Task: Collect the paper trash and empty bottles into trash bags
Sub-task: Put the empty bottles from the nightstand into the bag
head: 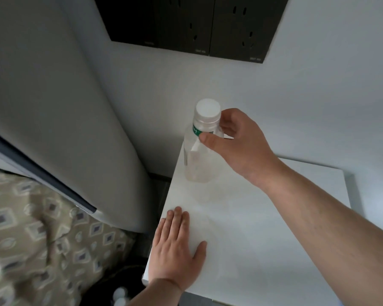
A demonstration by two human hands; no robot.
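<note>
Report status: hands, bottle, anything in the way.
Right hand gripping clear bottle just below its white cap. Left hand flat on white table, holding nothing. Bottle upright, looks empty. Nothing blocking it.

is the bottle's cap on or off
On: a white cap sits on the clear bottle, held near its neck by the right hand.

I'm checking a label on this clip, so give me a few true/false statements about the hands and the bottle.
1. The right hand grips the bottle near its neck. True.
2. The bottle has no cap. False: a white cap is on it.
3. The left hand lies flat on the table. True.
4. The bottle lies on its side. False: it stands upright.
5. The left hand holds a trash bag. False: it holds nothing.
</note>
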